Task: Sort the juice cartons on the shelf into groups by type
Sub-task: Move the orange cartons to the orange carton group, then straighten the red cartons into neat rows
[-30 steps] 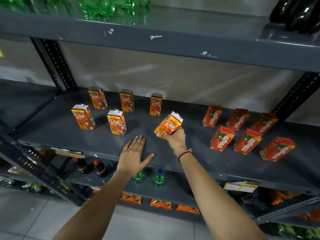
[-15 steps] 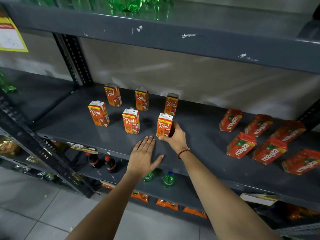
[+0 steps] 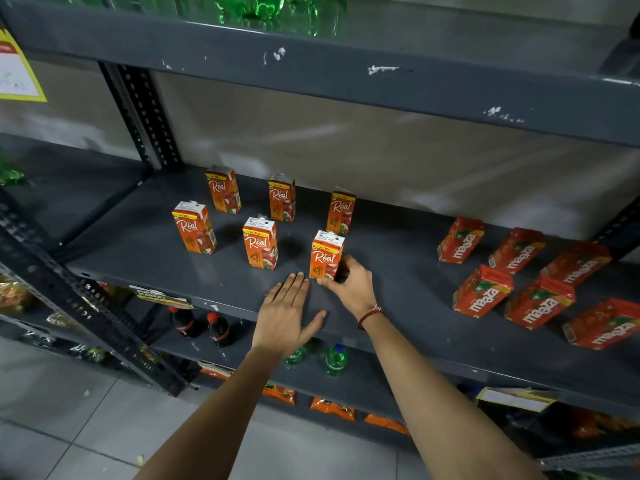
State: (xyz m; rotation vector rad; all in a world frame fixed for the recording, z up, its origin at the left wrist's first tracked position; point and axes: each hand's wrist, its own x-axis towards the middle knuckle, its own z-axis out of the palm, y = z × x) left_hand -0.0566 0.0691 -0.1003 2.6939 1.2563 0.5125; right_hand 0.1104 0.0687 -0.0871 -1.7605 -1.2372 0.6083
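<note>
Several orange Real juice cartons stand upright in two rows on the left half of the grey shelf (image 3: 398,271). The front right Real carton (image 3: 325,255) stands on the shelf with my right hand (image 3: 349,285) wrapped around its lower right side. My left hand (image 3: 287,311) lies flat, fingers spread, on the shelf's front edge just left of that carton and holds nothing. On the right half, several red Maaza cartons (image 3: 481,292) stand grouped in two rows.
An upper shelf (image 3: 346,74) with green bottles overhangs the cartons. A dark perforated upright (image 3: 145,116) stands at the back left. Below are cola bottles (image 3: 201,323), green bottles (image 3: 334,358) and orange snack packets (image 3: 332,408). A yellow sign (image 3: 15,71) hangs at the left.
My right hand brought the tilted Real carton down and set it upright at the front right of the Real group. My left hand stayed flat on the shelf edge.
</note>
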